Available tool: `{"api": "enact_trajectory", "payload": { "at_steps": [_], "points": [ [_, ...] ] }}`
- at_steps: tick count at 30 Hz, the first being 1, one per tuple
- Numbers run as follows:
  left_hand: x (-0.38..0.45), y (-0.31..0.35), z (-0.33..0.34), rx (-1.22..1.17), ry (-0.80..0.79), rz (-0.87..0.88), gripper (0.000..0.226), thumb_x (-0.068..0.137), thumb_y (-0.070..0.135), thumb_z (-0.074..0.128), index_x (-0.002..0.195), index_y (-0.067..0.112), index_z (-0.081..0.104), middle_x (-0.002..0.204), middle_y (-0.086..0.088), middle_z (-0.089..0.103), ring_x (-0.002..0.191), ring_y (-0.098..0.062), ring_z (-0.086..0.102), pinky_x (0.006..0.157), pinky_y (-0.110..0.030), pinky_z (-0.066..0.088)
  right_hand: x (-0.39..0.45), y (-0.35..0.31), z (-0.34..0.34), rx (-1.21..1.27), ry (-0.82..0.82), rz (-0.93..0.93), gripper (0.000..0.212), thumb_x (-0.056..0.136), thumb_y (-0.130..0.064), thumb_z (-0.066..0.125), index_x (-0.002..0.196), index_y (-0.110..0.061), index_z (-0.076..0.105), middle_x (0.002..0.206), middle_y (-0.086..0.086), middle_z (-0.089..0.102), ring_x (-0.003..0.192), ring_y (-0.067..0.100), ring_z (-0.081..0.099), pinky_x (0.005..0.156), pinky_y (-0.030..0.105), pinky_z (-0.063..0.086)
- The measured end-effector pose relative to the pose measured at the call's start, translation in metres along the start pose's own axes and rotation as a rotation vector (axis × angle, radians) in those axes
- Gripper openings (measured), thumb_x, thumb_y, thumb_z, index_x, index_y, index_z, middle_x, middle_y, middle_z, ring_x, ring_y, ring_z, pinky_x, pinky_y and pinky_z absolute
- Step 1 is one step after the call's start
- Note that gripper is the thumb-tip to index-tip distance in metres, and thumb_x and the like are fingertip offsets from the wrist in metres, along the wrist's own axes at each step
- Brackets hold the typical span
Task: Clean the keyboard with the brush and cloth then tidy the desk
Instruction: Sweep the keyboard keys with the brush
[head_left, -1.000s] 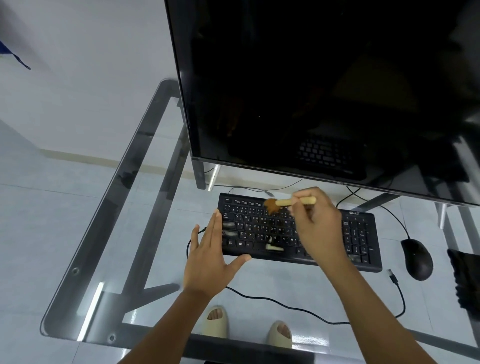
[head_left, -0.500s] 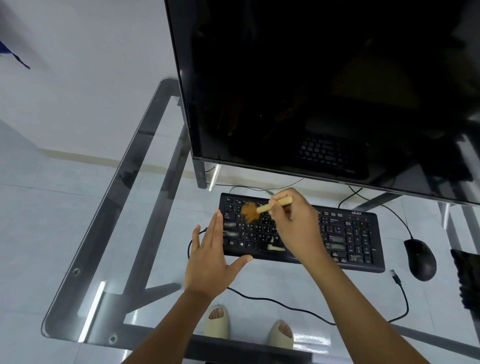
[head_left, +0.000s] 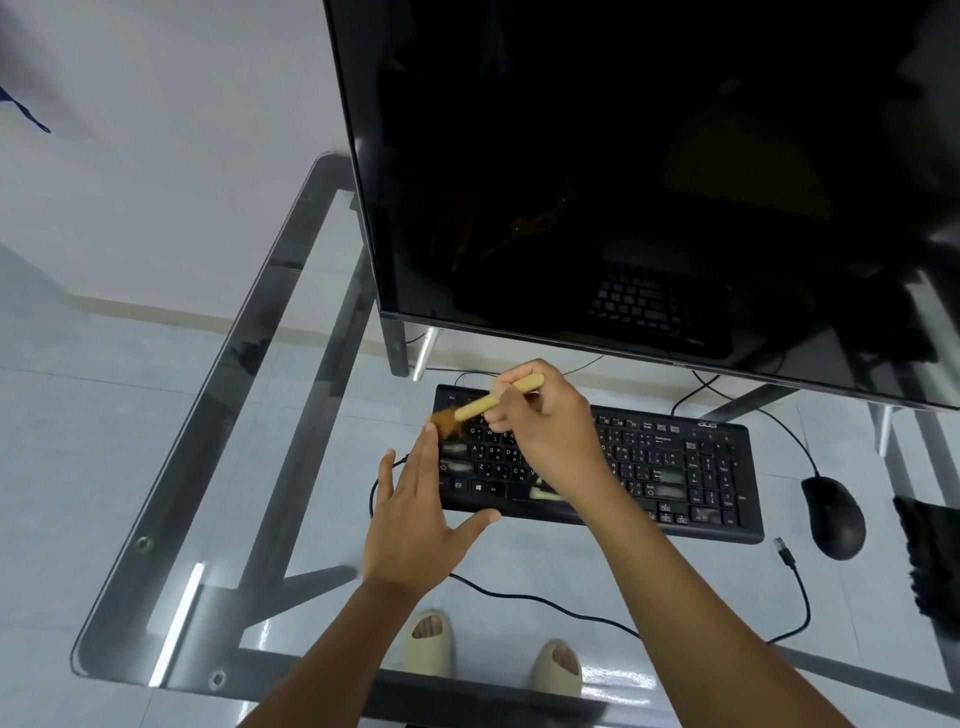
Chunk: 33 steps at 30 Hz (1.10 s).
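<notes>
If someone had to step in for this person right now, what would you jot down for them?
Right hand grips the wooden brush; its bristles are on the top-left keys of the keyboard.
Left hand is open, fingers straight, braced against the keyboard's left end.
A dark cloth lies at the right edge of the glass desk, past the mouse.
Done: brushing is under way.
Left: finish brushing, wipe with the cloth, tidy the desk and its loose cable.
</notes>
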<state>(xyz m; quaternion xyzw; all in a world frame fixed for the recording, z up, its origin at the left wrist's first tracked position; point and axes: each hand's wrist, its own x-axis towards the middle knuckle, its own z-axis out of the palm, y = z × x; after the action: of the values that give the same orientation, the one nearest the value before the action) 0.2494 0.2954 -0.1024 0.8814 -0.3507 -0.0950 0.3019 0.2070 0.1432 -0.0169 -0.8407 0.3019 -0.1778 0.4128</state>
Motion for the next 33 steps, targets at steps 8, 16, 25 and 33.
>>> {"api": "enact_trajectory", "payload": {
  "at_steps": [8,16,25,33],
  "points": [
    [0.0,-0.007,0.005,-0.009,-0.065,-0.001,0.108,0.077,0.075,0.055,0.152,0.023,-0.003,0.153,0.002,0.036,0.14,-0.004,0.013,0.119,-0.038,0.001,0.003,0.002,0.002,-0.045,0.015,-0.014,0.01,0.094,-0.013,0.054,0.091,-0.016,0.062,0.076,-0.011,0.068,0.073,0.008,0.068,0.069,0.023,0.056],
    [0.0,-0.006,0.005,0.009,-0.04,0.026,0.108,0.076,0.075,0.054,0.152,0.018,0.002,0.154,-0.001,0.034,0.14,0.003,0.003,0.118,-0.04,0.006,-0.004,0.01,-0.008,-0.063,0.009,-0.023,0.008,0.095,-0.015,0.055,0.094,-0.017,0.064,0.08,-0.007,0.069,0.071,0.008,0.066,0.069,0.021,0.055],
    [-0.001,-0.012,0.011,0.034,-0.092,0.038,0.113,0.075,0.076,0.056,0.153,0.018,-0.001,0.16,0.001,0.019,0.146,-0.013,0.02,0.121,-0.044,0.007,-0.026,0.033,-0.034,-0.11,0.045,-0.019,0.008,0.093,-0.012,0.058,0.093,-0.017,0.064,0.082,-0.005,0.066,0.064,0.009,0.062,0.058,0.02,0.05],
    [0.022,0.006,0.005,0.075,-0.152,0.103,0.117,0.073,0.08,0.051,0.153,0.016,-0.006,0.162,0.002,-0.003,0.148,-0.009,-0.007,0.119,-0.044,-0.003,-0.035,0.038,-0.049,0.004,-0.091,0.106,0.01,0.093,-0.01,0.057,0.089,-0.017,0.063,0.078,-0.003,0.07,0.068,0.012,0.068,0.067,0.028,0.056]
  ]
}}
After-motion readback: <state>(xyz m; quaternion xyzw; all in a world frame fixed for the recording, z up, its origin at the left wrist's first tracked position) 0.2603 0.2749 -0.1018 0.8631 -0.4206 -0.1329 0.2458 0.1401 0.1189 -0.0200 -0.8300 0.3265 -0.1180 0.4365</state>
